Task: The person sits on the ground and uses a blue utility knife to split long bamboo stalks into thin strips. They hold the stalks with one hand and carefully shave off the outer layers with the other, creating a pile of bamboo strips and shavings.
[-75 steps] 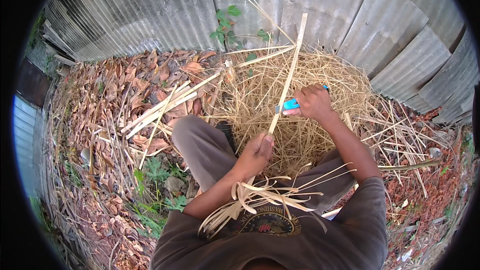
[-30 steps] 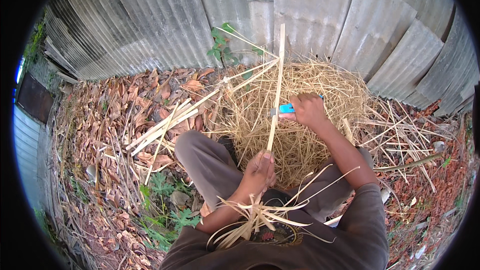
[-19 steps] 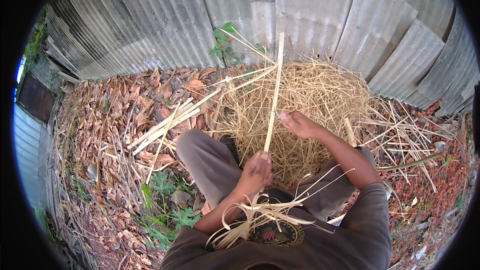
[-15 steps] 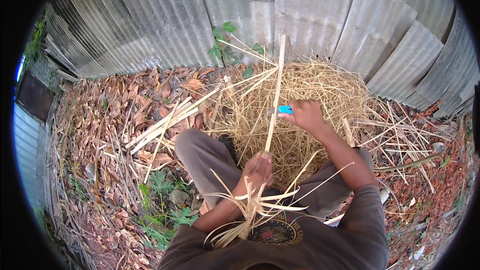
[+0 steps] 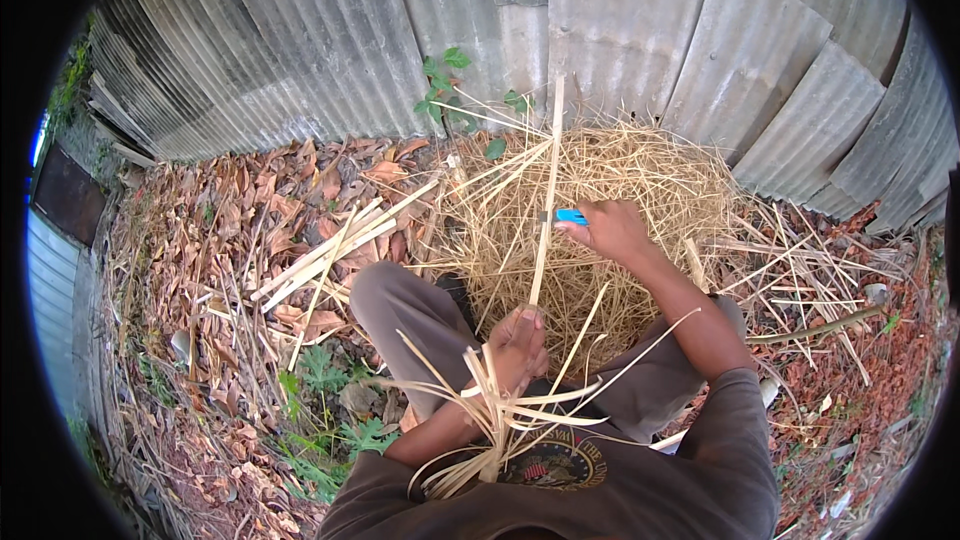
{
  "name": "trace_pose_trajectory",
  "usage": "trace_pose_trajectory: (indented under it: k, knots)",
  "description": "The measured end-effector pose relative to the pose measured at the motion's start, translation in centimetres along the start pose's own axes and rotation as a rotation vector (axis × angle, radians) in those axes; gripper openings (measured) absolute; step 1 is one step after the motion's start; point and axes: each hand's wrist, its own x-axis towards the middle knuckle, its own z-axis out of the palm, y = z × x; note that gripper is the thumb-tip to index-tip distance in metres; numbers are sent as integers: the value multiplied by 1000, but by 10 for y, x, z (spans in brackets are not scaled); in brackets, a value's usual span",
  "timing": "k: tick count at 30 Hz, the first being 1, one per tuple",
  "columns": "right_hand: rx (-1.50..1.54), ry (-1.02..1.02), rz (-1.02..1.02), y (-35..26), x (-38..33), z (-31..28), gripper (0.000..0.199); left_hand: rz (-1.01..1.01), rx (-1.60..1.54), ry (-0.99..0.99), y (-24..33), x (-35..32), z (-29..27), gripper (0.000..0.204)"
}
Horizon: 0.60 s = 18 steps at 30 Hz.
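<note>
My left hand point(image 5: 522, 342) is closed around the lower end of a long, pale bamboo strip point(image 5: 540, 262) that points up and away from me. In my right hand point(image 5: 615, 228) is a blue utility knife point(image 5: 570, 216), its blade lying across the strip around mid-length, at the strip's right side. How deep the blade sits cannot be made out. A bunch of thin curling strips point(image 5: 495, 410) fans out in front of my chest, over my left wrist and forearm. Several thin slivers point(image 5: 500, 175) spread leftward from the upper part of the long strip.
A heap of fine shavings point(image 5: 640, 175) lies ahead, between my bent legs and a corrugated metal fence point(image 5: 330, 50). Split bamboo pieces point(image 5: 330, 255) rest on dry leaves at the left. More sticks point(image 5: 810, 270) are scattered at the right. Green plants point(image 5: 320, 370) grow near my left knee.
The long strip's far end has shifted slightly left and toward me, and the knife has moved a touch with it. The curling strips by my chest have spread and swayed. Both grips look the same.
</note>
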Motion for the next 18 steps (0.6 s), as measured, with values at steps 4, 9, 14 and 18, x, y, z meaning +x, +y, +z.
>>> trace_pose_trajectory:
  k: [4, 9, 14, 18]
  knots:
    - [-352, 264, -156, 22, 11, -3, 64, 23, 13, -21, -2, 3, 12, 25]
    - [197, -196, 141, 9, 8, 4, 71, 44, 57, 0, -5, 4, 3, 25]
    - [464, -237, 155, 18, 3, 14, 74, 29, -18, -7, -8, 4, 2, 24]
    - [-398, 254, -131, 27, 12, -10, 65, 4, 5, -22, -10, 1, 8, 24]
